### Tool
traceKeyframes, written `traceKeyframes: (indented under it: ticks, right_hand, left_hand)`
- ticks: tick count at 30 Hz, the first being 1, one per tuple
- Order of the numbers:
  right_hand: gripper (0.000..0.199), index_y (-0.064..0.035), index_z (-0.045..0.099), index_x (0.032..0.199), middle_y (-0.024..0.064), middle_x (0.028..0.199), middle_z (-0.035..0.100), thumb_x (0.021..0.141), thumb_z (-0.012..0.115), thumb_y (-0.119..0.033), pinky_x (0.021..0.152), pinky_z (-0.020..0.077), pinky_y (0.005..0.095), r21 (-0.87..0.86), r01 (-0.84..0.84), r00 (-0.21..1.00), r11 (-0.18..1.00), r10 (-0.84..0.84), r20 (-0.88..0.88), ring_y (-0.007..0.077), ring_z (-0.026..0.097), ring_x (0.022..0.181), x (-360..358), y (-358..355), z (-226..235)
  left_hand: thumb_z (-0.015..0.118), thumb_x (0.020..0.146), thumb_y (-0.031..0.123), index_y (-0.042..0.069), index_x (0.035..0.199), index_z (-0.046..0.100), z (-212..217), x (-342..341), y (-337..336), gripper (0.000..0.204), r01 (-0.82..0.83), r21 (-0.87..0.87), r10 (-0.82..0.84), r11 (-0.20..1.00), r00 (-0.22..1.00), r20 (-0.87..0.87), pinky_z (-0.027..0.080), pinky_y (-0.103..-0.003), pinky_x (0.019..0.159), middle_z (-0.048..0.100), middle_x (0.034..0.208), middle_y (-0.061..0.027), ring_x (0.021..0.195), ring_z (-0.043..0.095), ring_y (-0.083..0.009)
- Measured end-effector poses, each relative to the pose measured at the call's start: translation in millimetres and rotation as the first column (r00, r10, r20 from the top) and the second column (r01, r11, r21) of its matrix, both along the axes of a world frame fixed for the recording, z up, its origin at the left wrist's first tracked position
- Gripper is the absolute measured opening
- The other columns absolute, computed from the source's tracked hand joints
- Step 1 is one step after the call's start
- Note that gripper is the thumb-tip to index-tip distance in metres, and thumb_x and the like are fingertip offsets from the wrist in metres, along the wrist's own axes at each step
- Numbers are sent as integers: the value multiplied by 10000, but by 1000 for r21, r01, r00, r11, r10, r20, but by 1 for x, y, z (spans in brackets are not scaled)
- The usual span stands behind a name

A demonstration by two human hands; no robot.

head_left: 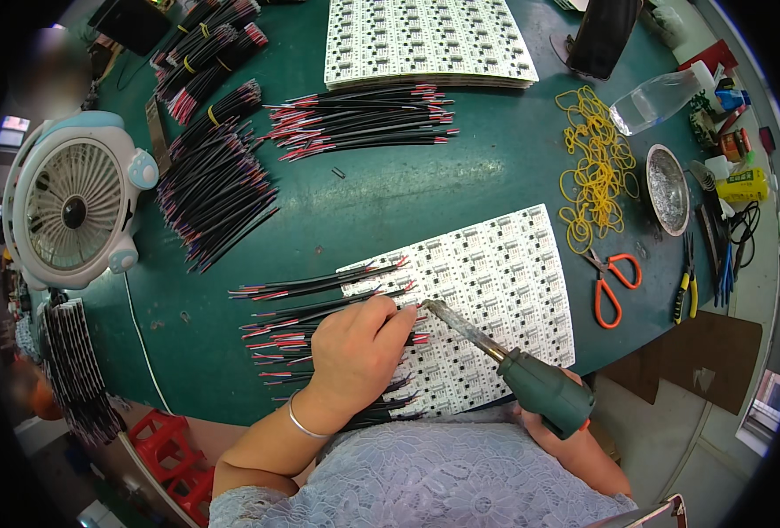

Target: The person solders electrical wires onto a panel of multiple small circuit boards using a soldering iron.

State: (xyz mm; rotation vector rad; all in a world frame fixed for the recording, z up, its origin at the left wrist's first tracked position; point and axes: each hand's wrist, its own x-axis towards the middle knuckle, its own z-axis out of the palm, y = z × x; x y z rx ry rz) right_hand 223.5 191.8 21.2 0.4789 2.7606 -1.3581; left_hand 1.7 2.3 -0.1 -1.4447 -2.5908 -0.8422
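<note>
A white circuit board sheet (504,290), printed with rows of small parts, lies at a slant on the green table in front of me. Short black cables (298,284) with red and white wire ends rest across its left edge, side by side. My left hand (359,348) is closed in a pinch over one of these cables at the board; the fingertips partly hide it. My right hand (544,421) grips a green-handled soldering gun (544,387) from behind. Its tip points left and meets the board close to my left fingertips.
Cable bundles (214,189) and loose cables (364,119) lie beyond, near stacked board sheets (430,44). A fan (73,207) stands left. To the right are yellow rubber bands (597,158), a metal bowl (667,189), orange-handled scissors (610,290), pliers (687,286) and a plastic bottle (658,101).
</note>
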Motion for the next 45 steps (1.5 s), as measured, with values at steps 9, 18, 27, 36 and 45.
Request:
traceKeyframes:
  ticks: [9, 18, 27, 36, 45]
  right_hand:
    - [379, 43, 488, 1232, 99, 833, 657, 904, 572, -125, 720, 495, 312, 3, -68, 985, 998, 68, -160, 161, 653, 709, -6, 1, 6]
    - [301, -35, 690, 995, 134, 968, 675, 695, 707, -51, 741, 536, 355, 20, 121, 992, 992, -121, -25, 300, 658, 836, 8, -7, -1]
    - [325, -51, 678, 1017, 138, 1022, 656, 699, 732, -94, 763, 524, 356, -87, 116, 993, 989, -113, 34, 293, 646, 874, 10, -5, -3]
    - [305, -64, 684, 995, 125, 1016, 663, 696, 736, -91, 776, 527, 356, -70, 99, 994, 993, -96, 52, 289, 649, 888, 9, -6, -3]
    - [271, -46, 698, 981, 118, 967, 686, 711, 715, -45, 759, 529, 362, -105, 159, 987, 982, -159, 6, 288, 658, 851, 10, -9, -2]
  left_hand:
    - [709, 527, 23, 103, 923, 690, 1, 1, 0, 404, -7, -33, 8, 999, 1000, 12, 460, -332, 548, 578, 823, -30, 675, 591, -222]
    - [720, 497, 14, 108, 937, 696, 1, -1, -1, 451, 17, -4, -17, 1000, 999, 36, 480, -337, 588, 596, 847, -37, 733, 612, -230]
    - [724, 488, -1, 101, 927, 696, 1, -3, -1, 451, 26, 1, -26, 1000, 996, 88, 485, -337, 596, 596, 840, -41, 743, 612, -235]
    - [731, 499, -3, 107, 921, 695, 3, -2, -1, 438, 22, -21, -20, 1000, 996, 89, 482, -340, 596, 596, 837, -35, 736, 607, -233]
    - [714, 509, -16, 109, 891, 696, 3, -5, 0, 402, 18, -18, -17, 1000, 996, 92, 487, -341, 599, 604, 823, -36, 730, 611, -236]
